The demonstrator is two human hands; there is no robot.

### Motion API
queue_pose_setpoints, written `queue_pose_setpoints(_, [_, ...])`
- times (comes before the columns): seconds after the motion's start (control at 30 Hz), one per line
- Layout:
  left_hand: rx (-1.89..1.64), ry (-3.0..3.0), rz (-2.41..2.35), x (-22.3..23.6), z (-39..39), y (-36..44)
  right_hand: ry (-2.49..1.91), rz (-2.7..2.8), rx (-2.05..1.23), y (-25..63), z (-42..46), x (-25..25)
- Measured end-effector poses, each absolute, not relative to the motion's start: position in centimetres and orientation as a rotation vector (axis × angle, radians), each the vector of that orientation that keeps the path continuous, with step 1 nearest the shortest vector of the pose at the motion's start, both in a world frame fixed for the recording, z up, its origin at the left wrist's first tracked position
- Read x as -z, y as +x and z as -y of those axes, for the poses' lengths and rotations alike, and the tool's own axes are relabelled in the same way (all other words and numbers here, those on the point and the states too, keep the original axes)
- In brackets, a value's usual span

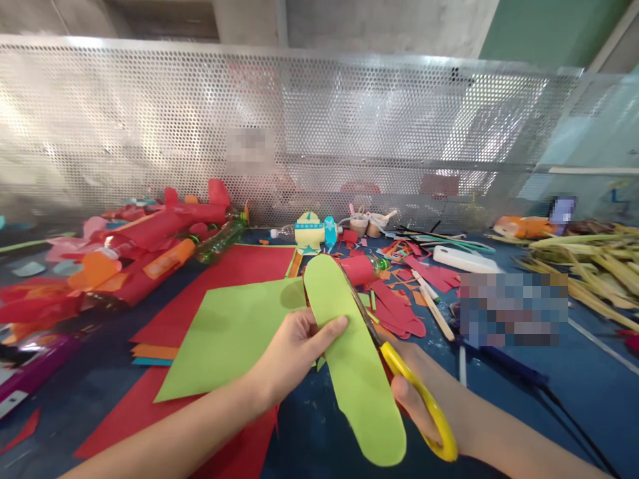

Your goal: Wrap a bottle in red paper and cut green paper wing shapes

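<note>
My left hand pinches a long strip of green paper with rounded ends, thumb on top and fingers underneath. My right hand is wrapped round a pair of yellow-handled scissors. The dark blades run along the strip's right edge, partly hidden behind it. A notch shows in the strip's lower left edge. To the left lies a larger green sheet on top of red sheets, with orange and blue edges showing below. Red paper scraps are spread just beyond the scissors.
Bottles wrapped in red paper stand at the left. A decorated clear bottle lies at the back, near small cups. At the right are a dark blue glue gun with its cord and dry yellowish stalks. A perforated metal panel closes off the back.
</note>
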State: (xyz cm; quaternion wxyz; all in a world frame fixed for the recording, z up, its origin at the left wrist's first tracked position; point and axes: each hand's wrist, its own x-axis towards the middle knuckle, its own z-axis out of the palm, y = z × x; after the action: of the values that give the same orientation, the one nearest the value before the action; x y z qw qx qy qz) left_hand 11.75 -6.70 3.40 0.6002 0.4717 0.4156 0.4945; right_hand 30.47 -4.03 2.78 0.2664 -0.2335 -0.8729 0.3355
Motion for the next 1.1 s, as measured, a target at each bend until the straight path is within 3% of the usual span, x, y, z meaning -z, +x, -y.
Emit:
queue_pose_setpoints(0.77, [-1.110, 1.048, -1.064, -2.6, 6.1, 11.9, -0.932, 2.111, -1.135, 29.8, 3.2, -1.0])
queue_pose_setpoints(0.83, [-1.080, 1.024, -1.073, -2.6, 5.8, 11.7, -1.135, 2.086, -1.039, 30.1, 2.2, -1.4])
queue_pose_setpoints(0.97, [-1.052, 1.015, -1.115, -2.1, 5.2, 11.3, -1.505, 2.205, -0.445, 31.2, -0.1, -2.5])
queue_pose_setpoints(1.1, [-1.035, 1.067, -1.090, -1.7, 4.7, 10.8, -1.741, 2.361, -0.133, 31.7, -1.2, -2.8])
